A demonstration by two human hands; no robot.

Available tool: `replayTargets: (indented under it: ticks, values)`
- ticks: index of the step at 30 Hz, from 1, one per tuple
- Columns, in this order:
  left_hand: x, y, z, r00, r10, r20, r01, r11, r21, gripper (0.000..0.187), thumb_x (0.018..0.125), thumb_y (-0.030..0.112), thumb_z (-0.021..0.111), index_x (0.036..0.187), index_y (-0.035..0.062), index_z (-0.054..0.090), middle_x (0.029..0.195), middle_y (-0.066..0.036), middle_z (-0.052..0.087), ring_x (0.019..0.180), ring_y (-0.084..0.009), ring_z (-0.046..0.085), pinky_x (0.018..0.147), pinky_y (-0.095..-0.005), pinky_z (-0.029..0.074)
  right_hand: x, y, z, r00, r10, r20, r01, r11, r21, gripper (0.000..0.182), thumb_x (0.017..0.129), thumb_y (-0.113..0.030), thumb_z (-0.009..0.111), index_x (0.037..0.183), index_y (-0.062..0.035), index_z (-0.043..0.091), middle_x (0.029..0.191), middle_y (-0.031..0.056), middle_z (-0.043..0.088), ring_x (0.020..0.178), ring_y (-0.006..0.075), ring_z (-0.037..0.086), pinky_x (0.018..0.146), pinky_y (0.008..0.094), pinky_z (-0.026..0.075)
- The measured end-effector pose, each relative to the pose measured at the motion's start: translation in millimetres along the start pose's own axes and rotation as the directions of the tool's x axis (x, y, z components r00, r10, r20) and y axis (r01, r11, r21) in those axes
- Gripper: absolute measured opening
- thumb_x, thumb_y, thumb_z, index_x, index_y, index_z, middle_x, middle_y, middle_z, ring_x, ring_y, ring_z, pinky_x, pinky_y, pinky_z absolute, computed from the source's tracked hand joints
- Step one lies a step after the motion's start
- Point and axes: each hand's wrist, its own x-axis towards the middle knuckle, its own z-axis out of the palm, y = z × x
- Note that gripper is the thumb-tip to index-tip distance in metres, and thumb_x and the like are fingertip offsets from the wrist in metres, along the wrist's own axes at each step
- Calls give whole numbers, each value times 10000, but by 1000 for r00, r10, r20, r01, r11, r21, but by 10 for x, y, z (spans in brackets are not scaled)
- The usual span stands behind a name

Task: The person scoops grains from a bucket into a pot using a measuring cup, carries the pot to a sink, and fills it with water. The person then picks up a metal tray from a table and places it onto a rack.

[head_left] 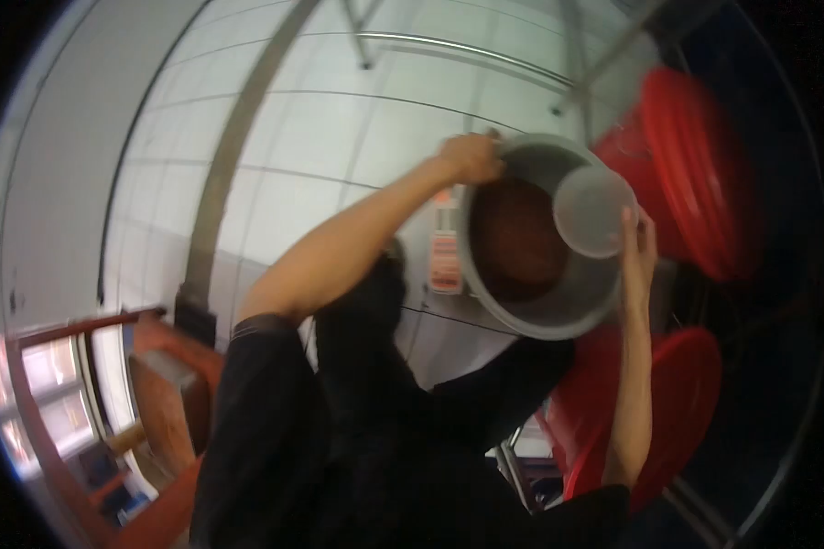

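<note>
L hand [471,157] grips the grey bucket's [531,311] top rim, mouth tipped toward camera, while R hand [638,245] clasps a clear cup [592,210] at the rim (brown contents inside).

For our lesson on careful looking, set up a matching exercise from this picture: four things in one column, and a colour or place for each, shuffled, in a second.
Things:
1. large bucket
2. small tub
3. round drums
4. label on the tiled wall

Colour or place:
A. red, at the right edge
B. orange-red, just left of the bucket
C. grey, raised by two hands
D. pale and see-through, at the bucket's rim

Pairs: 1-C, 2-D, 3-A, 4-B. One hand grips the bucket's top rim; the other hand is by the tub.
</note>
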Motion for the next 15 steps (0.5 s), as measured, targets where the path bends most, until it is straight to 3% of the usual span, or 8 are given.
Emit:
replayTargets:
  ticks: [1, 2, 4, 6, 7, 11, 13, 15]
  values:
    - [-53, -7, -27, 1000, 27, -12, -27, 1000, 8, 552, 853, 400, 611, 1327, 145, 490, 1106, -183, 665, 1065, -372, 611, 929, -483, 473, -23, -27, -175, 958, 240, 159, -280, 902, 329, 617, 880, -456, 644, 1381, -144, 464, 1317, 144, 492, 1167, 303, 516, 951, 477, 437]
    - [13, -120, 42, 995, 102, -9, -103, 994, -48, 527, 859, 336, 636, 1324, 133, 494, 1117, -182, 662, 1049, -320, 632, 863, -432, 513, -64, -49, -402, 858, 383, 341, -513, 629, 584, 635, 899, -499, 599, 1390, -128, 442, 1323, 145, 498, 1179, 297, 512, 949, 478, 443]
    - [181, -344, 201, 995, 102, -25, -105, 959, -262, 570, 874, 266, 664, 1372, 94, 448, 1162, -176, 635, 970, -247, 651, 767, -363, 546, -240, -169, -832, 912, 315, 264, -398, 514, 760, 652, 915, -491, 567, 1412, -105, 397, 1341, 153, 492, 1191, 298, 513, 974, 493, 439]
    - [164, -313, 151, 987, 161, -9, -152, 909, -388, 610, 895, 230, 666, 1414, 57, 394, 1150, -159, 630, 906, -209, 656, 716, -323, 558, -408, -116, -1377, 929, 341, 145, -302, 472, 828, 619, 930, -431, 568, 1393, -52, 409, 1351, 157, 492, 1227, 300, 492, 993, 494, 444]
    - [186, -316, 135, 991, 130, -44, -137, 932, -334, 579, 870, 268, 683, 1364, 68, 457, 1122, -189, 659, 883, -252, 689, 718, -341, 551, -488, -65, -1634, 940, 331, 87, -246, 477, 844, 620, 926, -411, 582, 1387, -31, 414, 1362, 160, 484, 1256, 305, 472, 989, 484, 454]
    - [217, -305, 124, 977, 206, -52, -212, 926, -313, 501, 941, 219, 607, 1386, 80, 423, 1044, -164, 669, 797, -198, 671, 663, -317, 530, -790, 624, -2601, 902, 431, -26, -188, 446, 875, 612, 907, -366, 624, 1374, -24, 426, 1333, 152, 504, 1234, 296, 488, 983, 480, 458]
    - [218, -341, 139, 968, 241, -68, -251, 929, -273, 471, 960, 199, 576, 1391, 86, 422, 1017, -141, 670, 793, -190, 656, 659, -305, 517, -966, 1242, -2873, 820, 561, -113, -265, 547, 795, 633, 911, -447, 587, 1364, -25, 458, 1332, 168, 531, 1252, 288, 487, 1019, 500, 428]
    - [278, -471, 171, 971, 233, -53, -238, 930, -280, 468, 967, 196, 564, 1396, 82, 417, 1024, -138, 669, 820, -191, 658, 686, -307, 524, -1092, 1897, -2952, 786, 618, -18, -368, 492, 789, 661, 909, -470, 581, 1402, -60, 422, 1375, 176, 489, 1267, 312, 472, 1002, 499, 450]
